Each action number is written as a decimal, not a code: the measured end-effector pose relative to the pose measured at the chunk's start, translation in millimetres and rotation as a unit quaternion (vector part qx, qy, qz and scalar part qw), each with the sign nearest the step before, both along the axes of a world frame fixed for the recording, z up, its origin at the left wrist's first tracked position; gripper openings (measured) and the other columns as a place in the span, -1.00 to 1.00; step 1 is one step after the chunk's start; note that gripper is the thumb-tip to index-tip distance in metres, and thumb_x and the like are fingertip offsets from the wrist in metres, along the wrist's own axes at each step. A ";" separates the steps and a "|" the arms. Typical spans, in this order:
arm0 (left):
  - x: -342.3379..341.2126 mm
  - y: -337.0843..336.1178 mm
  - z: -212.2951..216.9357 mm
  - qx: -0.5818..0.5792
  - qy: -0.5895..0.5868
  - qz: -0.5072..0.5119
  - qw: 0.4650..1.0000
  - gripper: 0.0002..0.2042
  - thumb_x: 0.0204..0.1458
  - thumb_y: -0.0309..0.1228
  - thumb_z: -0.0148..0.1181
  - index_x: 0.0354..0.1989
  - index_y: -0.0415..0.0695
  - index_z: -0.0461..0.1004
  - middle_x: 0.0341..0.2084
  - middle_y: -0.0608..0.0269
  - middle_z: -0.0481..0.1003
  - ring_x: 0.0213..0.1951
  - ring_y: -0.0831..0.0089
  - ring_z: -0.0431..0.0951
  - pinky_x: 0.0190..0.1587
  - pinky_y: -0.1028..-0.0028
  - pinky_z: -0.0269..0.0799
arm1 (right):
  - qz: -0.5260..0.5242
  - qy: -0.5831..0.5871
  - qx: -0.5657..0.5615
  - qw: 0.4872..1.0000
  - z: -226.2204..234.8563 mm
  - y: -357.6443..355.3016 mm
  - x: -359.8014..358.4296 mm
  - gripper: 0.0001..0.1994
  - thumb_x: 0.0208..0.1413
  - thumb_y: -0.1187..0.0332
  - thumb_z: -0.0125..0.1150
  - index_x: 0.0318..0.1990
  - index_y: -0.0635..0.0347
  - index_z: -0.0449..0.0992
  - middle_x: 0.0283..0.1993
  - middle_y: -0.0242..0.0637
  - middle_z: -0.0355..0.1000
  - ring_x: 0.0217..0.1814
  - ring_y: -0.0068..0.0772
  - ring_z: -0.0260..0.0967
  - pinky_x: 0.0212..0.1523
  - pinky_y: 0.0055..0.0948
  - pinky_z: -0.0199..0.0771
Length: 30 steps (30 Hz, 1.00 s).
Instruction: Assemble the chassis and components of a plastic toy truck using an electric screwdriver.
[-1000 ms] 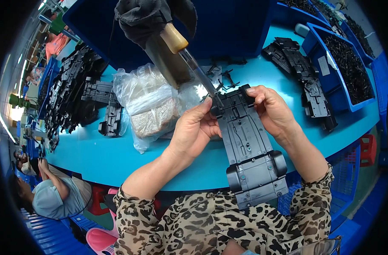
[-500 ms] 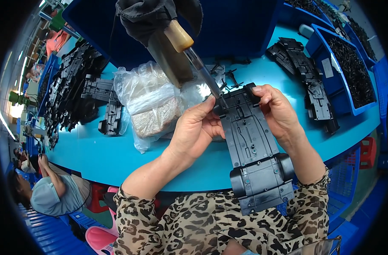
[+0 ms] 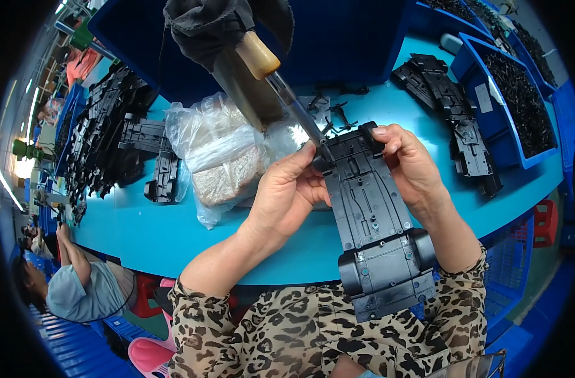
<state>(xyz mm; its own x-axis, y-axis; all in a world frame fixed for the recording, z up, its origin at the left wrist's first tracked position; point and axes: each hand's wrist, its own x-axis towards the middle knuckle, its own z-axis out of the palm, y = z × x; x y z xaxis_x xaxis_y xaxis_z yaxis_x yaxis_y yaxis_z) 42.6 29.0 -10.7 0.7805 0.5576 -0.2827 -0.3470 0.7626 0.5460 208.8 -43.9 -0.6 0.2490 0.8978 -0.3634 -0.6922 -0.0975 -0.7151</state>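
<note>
Wide fisheye view from the left of two cameras worn on my head, looking down and forward at close range. My left hand [image 3: 289, 192] and right hand [image 3: 413, 165] lie around the middle of the field; behind them, my forearms [image 3: 227, 255] rise from the lower edge, where my patterned shirt [image 3: 278, 324] is nearest the lens. Beyond both hands, the field reaches a large blue bin [image 3: 344, 38]; well to their left, a seated co-worker [image 3: 86, 290]. Straight edges bow toward the dark rim, where distant detail is probably too compressed to read reliably.
</note>
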 end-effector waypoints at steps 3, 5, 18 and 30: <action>0.7 0.3 -0.1 -0.001 -0.002 -0.003 1.000 -0.71 0.05 -0.26 -0.11 -0.31 -0.29 0.34 -0.47 0.13 0.43 -0.51 0.39 0.45 -0.56 0.48 0.40 | -0.004 -0.014 0.000 1.000 0.8 -0.7 -0.2 -0.77 -0.10 0.36 0.06 -0.73 -0.01 0.26 -0.69 -0.61 0.20 -0.69 -0.72 0.12 -0.67 -0.66 0.08; 0.3 0.4 -0.3 -0.005 -0.008 -0.008 1.000 -0.71 0.05 -0.26 -0.11 -0.31 -0.29 0.34 -0.47 0.13 0.43 -0.51 0.38 0.45 -0.56 0.48 0.40 | -0.004 -0.011 0.000 1.000 0.0 -1.0 0.4 -0.77 -0.11 0.36 0.07 -0.73 -0.01 0.26 -0.69 -0.61 0.20 -0.69 -0.72 0.12 -0.67 -0.66 0.07; -0.7 -0.5 0.8 -0.002 -0.007 -0.008 1.000 -0.71 0.05 -0.26 -0.12 -0.29 -0.27 0.34 -0.48 0.15 0.43 -0.52 0.40 0.45 -0.56 0.50 0.41 | -0.010 -0.013 -0.011 1.000 2.1 -1.8 -0.4 -0.74 -0.13 0.36 0.11 -0.77 -0.02 0.23 -0.71 -0.63 0.18 -0.70 -0.73 0.09 -0.65 -0.66 0.03; 0.0 -0.3 -0.2 0.010 0.002 -0.004 1.000 -0.71 0.05 -0.26 -0.11 -0.31 -0.29 0.35 -0.47 0.13 0.43 -0.51 0.41 0.45 -0.56 0.50 0.40 | -0.026 -0.026 -0.021 0.999 1.7 -0.5 -2.0 -0.72 -0.13 0.35 0.11 -0.78 -0.03 0.21 -0.71 -0.63 0.17 -0.70 -0.74 0.05 -0.63 -0.66 -0.02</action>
